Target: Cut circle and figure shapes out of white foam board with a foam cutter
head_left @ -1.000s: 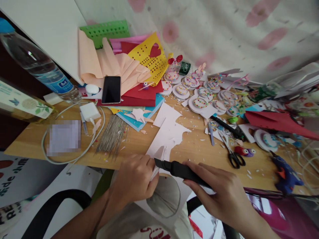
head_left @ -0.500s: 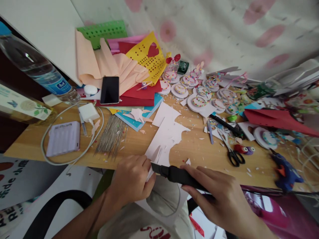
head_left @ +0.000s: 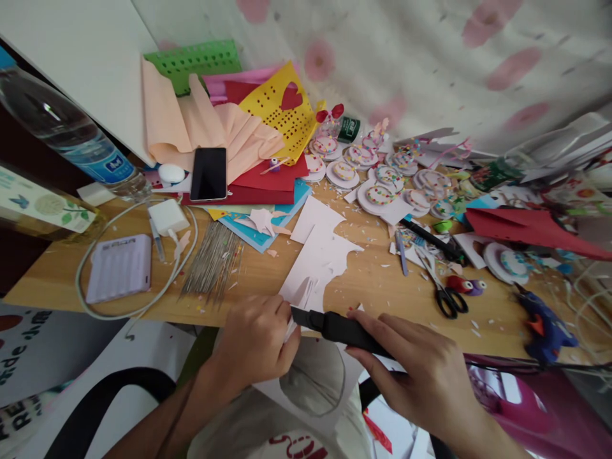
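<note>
My left hand (head_left: 261, 341), near the front edge of the table, is closed on a small folded piece of white paper (head_left: 289, 328). A black-handled tool with a flat dark blade (head_left: 354, 333) is held in my right hand (head_left: 415, 363); its tip touches the paper beside my left fingers. Behind my left hand lies cut white paper (head_left: 318, 261) with a ragged right edge. More white paper hangs below my hands over my lap.
A phone (head_left: 208, 174) lies on coloured sheets at the back left. Thin wires (head_left: 213, 258) and a cabled charger (head_left: 168, 217) are at left, scissors (head_left: 444, 290) and a glue gun (head_left: 545, 325) at right. Small decorated paper hats (head_left: 380, 193) stand behind.
The tool in my right hand has tilted slightly against the paper. My left hand keeps its grip, and the view has shifted a little.
</note>
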Available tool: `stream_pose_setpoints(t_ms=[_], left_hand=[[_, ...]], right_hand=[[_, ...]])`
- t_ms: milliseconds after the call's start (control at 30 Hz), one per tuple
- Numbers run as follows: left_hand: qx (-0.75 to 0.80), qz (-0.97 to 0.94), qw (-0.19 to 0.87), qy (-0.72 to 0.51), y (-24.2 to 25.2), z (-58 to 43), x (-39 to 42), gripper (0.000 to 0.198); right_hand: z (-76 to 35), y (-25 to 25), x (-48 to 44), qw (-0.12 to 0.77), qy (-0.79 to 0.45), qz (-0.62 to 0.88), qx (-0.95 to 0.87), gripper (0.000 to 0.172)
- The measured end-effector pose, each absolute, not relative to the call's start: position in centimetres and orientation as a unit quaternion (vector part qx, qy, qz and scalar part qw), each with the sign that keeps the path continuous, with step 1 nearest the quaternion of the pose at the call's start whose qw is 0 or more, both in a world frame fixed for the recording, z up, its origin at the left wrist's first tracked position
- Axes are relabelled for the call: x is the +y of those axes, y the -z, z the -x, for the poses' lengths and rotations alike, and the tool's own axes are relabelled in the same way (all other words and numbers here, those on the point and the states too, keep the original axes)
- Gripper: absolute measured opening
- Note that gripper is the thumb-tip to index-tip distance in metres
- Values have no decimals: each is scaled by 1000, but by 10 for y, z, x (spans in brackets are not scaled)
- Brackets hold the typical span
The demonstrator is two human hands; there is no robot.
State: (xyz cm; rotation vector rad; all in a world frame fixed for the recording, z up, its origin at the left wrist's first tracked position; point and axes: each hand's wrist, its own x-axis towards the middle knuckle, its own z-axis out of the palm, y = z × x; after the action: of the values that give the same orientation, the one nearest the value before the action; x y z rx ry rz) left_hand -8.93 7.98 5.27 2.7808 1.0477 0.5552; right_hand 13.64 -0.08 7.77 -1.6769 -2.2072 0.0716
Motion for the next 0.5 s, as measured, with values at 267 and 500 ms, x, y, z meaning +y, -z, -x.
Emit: stream_pose_setpoints(t_ms=[267, 500], left_hand=[[346, -913, 55, -210, -44, 95, 77, 25], [339, -912, 40, -226, -47, 92, 79, 22]], right_hand=[[-166, -55, 7, 180, 17, 685, -705, 33], [-136, -86, -2, 208, -147, 576, -777, 29]])
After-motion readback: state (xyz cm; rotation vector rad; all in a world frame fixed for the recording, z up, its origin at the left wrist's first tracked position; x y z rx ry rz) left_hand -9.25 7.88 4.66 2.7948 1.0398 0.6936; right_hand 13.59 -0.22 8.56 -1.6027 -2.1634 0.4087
